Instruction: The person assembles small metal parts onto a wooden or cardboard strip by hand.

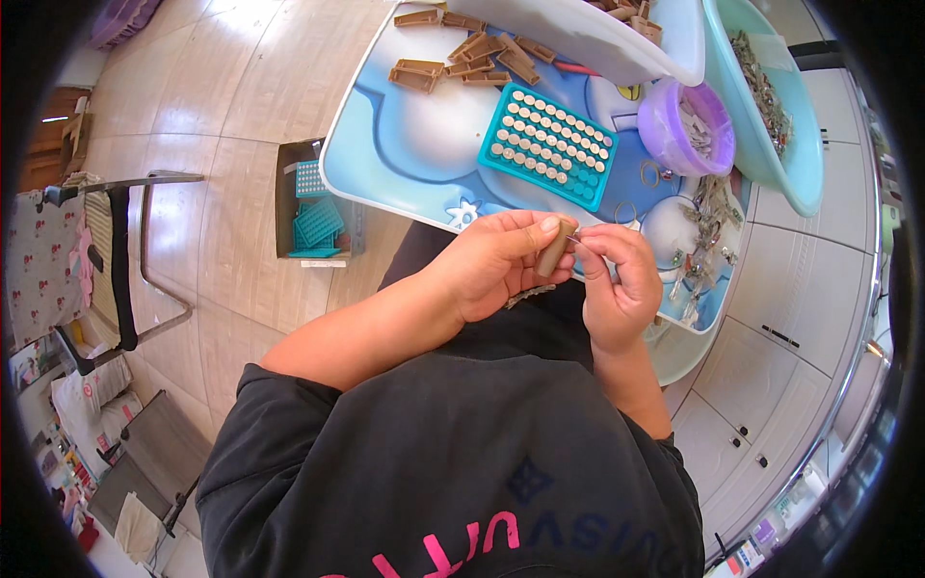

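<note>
In front of my body, my left hand [494, 262] is closed round a small brown plastic casing [556, 249], held near upright. My right hand [620, 281] meets it from the right, thumb and forefinger pinched on a thin metal piece [575, 238] at the casing's upper end. The metal piece is too small to make out fully. Below my left fingers shows a greyish strand [529, 296]. Beyond my hands, a teal tray [489, 135] holds rows of round pale discs. Similar brown casings [482, 58] lie in a loose pile at the table's far side.
The blue patterned table [385, 159] also bears a purple basket [689, 164] of small grey pieces, a white bin [617, 43] of brown casings and scattered metal parts [708, 226]. A large mint basin [800, 164] stands at the right. On the floor sits a box [289, 154] with teal trays.
</note>
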The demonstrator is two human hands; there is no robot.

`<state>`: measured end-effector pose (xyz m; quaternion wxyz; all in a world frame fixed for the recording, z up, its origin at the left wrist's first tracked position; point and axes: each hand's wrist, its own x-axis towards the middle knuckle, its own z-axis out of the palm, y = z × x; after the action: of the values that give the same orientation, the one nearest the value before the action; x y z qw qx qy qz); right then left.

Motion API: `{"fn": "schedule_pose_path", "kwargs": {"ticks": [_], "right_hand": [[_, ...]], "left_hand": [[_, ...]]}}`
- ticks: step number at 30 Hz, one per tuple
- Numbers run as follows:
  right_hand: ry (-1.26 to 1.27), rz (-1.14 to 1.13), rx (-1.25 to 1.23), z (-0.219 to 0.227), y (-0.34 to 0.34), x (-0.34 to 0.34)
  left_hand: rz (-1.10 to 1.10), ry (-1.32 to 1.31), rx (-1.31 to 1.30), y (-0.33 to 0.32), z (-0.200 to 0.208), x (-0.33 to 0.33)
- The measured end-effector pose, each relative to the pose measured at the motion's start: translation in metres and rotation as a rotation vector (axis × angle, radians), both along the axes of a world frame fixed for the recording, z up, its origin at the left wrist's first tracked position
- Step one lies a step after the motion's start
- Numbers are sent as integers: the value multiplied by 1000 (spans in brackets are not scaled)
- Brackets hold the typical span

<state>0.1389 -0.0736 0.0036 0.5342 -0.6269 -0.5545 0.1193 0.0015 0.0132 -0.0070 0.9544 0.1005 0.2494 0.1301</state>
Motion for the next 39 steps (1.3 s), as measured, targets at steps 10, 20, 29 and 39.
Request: {"fn": "schedule_pose_path", "kwargs": {"ticks": [10,20,29,39], "right_hand": [[-85,20,0,-1,0,1],[-228,28,78,-1,3,2],[-254,23,79,-8,1,2],[-194,44,31,-4,4,6]], "left_hand": [[18,83,52,-1,6,0],[-19,81,64,-4,6,1],[-5,142,67,-4,11,3],[-16,137,104,-2,9,3]]}}
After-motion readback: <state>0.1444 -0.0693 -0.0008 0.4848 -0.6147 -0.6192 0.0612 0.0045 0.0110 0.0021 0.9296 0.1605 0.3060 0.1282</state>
